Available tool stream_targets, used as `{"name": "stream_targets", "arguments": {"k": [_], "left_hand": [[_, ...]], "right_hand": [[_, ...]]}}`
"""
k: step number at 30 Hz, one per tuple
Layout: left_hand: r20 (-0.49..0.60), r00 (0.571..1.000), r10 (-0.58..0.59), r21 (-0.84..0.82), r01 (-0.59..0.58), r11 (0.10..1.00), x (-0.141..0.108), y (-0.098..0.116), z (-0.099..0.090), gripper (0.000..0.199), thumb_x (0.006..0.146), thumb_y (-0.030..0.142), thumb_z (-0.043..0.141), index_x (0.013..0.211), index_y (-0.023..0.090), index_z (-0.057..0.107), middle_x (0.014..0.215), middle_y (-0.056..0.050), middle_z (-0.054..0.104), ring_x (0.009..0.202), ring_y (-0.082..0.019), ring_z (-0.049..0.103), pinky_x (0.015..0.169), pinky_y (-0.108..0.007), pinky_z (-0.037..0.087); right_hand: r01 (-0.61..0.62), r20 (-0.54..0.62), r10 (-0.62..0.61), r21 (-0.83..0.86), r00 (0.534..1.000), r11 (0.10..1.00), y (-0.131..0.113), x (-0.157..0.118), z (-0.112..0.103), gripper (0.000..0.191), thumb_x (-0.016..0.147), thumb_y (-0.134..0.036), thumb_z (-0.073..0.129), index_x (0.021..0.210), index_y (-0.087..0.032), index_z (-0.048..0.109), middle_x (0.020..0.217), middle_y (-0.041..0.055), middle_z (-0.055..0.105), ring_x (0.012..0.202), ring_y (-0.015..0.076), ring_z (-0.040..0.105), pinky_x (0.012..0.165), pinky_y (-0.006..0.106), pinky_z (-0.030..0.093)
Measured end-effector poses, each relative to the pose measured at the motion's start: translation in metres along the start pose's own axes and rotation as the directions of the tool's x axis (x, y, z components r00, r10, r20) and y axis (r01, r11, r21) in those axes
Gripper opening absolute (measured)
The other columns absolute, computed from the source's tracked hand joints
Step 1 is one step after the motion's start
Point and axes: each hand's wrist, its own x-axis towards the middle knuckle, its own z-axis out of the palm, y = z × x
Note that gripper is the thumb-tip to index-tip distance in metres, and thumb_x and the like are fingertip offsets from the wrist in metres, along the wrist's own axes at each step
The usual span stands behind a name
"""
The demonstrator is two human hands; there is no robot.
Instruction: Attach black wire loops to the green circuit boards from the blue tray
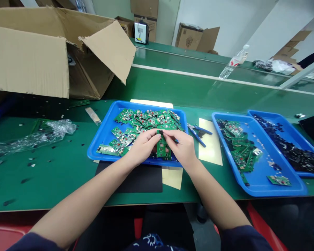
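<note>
My left hand [146,143] pinches the upper left edge of a small green circuit board [161,146], which hangs roughly upright. My right hand [181,144] is closed at the board's upper right, its fingertips at a small black part [160,132] on the top end. Whether the right fingers grip that part or the board itself is hard to see. Below both hands is a blue tray [98,134] with a heap of green circuit boards [146,120]. Blue-handled pliers [199,133] lie just right of this tray, near my right hand.
Two more blue trays stand at right: one [261,186] with circuit boards, another [264,113] with black pieces [298,153]. A large open carton [28,59] fills the back left, plastic wrap [54,129] below it. A water bottle [234,62] stands behind.
</note>
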Motion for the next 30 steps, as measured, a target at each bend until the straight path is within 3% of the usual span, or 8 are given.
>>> {"name": "stream_targets", "arguments": {"k": [5,10,20,30], "left_hand": [[0.002,1.0,0.021,0.039,-0.021,0.999,-0.0007,-0.0006,0.0002,0.015,0.08,0.027,0.05,0.083,0.014,0.058,0.06,0.003,0.054,0.049,-0.011,0.056,0.046,-0.019,0.043],[-0.021,0.992,0.127,0.221,-0.12,0.968,-0.0012,-0.0015,-0.0004,0.016,0.082,0.026,0.046,0.079,0.015,0.056,0.057,0.003,0.053,0.046,-0.009,0.047,0.043,-0.019,0.036],[-0.032,0.958,0.285,0.559,-0.219,0.8,-0.0026,-0.0011,-0.0014,0.02,0.083,0.025,0.039,0.073,0.016,0.053,0.063,0.001,0.051,0.059,-0.013,0.048,0.057,-0.023,0.039],[-0.073,0.938,0.338,0.635,-0.218,0.741,-0.0029,-0.0057,-0.0001,0.024,0.085,0.026,0.037,0.064,0.018,0.046,0.055,0.003,0.043,0.054,-0.012,0.043,0.053,-0.023,0.035]], "right_hand": [[0.013,-0.019,-0.014,-0.013,1.0,1.0,-0.002,0.0001,-0.0001,0.018,0.083,-0.018,0.052,0.087,-0.019,0.07,0.079,0.0049,0.072,0.071,0.0168,0.067,0.066,0.029,0.054],[0.006,-0.03,-0.007,-0.012,1.0,1.0,-0.0023,-0.0004,0.0008,0.018,0.083,-0.018,0.053,0.087,-0.02,0.07,0.077,0.0042,0.071,0.069,0.0165,0.066,0.065,0.029,0.054],[0.085,-0.055,-0.088,-0.06,0.995,0.995,-0.0023,-0.0012,0.0037,0.016,0.083,-0.016,0.052,0.084,-0.018,0.068,0.071,0.0039,0.07,0.065,0.0152,0.065,0.063,0.027,0.053],[0.061,-0.06,-0.066,-0.069,0.996,0.996,-0.0039,-0.0018,0.0057,0.015,0.084,-0.017,0.052,0.081,-0.017,0.067,0.07,0.0045,0.07,0.062,0.0156,0.066,0.06,0.027,0.054]]}}
